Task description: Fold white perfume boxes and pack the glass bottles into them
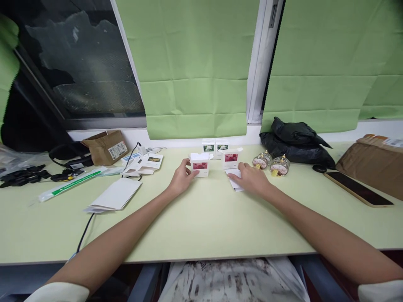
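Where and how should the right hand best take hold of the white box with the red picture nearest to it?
Probably by its two narrow sides, below the top, coming from the right: the white box stands upright, and a flap juts out at its top, likely too weak to grip. The right hand is near that side.

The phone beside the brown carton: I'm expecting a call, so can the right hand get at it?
Probably yes: nothing lies on the phone or blocks its near side; the right hand would first leave the flat white piece it touches.
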`<state>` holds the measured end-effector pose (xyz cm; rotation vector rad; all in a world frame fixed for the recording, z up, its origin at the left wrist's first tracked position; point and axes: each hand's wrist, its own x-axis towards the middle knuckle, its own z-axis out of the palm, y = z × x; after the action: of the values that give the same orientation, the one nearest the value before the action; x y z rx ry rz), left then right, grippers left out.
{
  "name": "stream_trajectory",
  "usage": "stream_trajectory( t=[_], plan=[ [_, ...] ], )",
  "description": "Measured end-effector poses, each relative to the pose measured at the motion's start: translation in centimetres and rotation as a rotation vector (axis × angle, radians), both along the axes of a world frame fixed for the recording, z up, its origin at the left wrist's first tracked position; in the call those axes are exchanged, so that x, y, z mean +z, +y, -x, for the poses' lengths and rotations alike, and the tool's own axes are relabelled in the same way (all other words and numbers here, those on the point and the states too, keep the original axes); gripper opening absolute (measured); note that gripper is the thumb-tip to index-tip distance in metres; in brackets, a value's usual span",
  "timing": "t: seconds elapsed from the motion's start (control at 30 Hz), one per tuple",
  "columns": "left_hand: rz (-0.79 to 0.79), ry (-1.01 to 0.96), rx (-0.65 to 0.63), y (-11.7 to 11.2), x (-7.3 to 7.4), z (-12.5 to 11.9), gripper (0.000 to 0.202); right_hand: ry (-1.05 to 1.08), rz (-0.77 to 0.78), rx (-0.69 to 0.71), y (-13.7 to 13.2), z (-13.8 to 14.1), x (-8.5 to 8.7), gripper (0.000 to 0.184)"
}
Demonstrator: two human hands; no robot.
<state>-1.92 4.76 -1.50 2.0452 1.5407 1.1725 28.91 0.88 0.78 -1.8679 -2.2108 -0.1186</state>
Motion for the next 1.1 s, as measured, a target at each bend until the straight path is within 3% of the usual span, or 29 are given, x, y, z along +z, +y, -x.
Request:
stream_trajectory(
  t=[0.13,0.27,0.43,0.6,0.73,0.8,0.9,0.97,1.1],
  plan=[
    [-0.005,-0.012,0.012,0.9,-0.6,0.3,0.049,0.002,0.015,-0.014,0.0,0.1,-0.3,0.068],
    [-0.004,-0.027,-0.003,1.4,-1.2,0.6,0.054,0.0,-0.004,-0.003,0.3,-0.1,-0.6,0.06],
    [0.016,-0.05,-0.015,1.3,-1.2,0.7,0.057,0.076,0.083,-0.025,0.5,-0.5,-0.9,0.052],
    [0.07,-0.033,-0.018,0.8,-1.2,0.6,0.074,0.156,0.148,-0.018,0.6,-0.7,-0.7,0.061],
    [0.093,0.046,0.084,0.0,-1.2,0.1,0.087,0.222,0.189,0.01,0.9,-0.9,-0.8,0.071],
    [0.114,0.083,0.165,-0.7,-1.0,-0.2,0.079,0.257,0.214,0.026,1.2,-0.9,-1.0,0.076],
    [0.187,0.092,0.228,-1.7,-0.5,-0.6,0.046,0.314,0.215,0.056,1.5,-0.9,-1.2,0.084],
    [0.221,0.087,0.146,-2.5,-0.3,-1.0,0.029,0.368,0.208,0.07,1.9,-1.0,-1.2,0.088],
    [0.168,0.087,-0.205,-3.9,0.1,-1.9,0.035,0.463,0.269,0.071,2.5,-1.8,-1.0,0.094]
  ],
)
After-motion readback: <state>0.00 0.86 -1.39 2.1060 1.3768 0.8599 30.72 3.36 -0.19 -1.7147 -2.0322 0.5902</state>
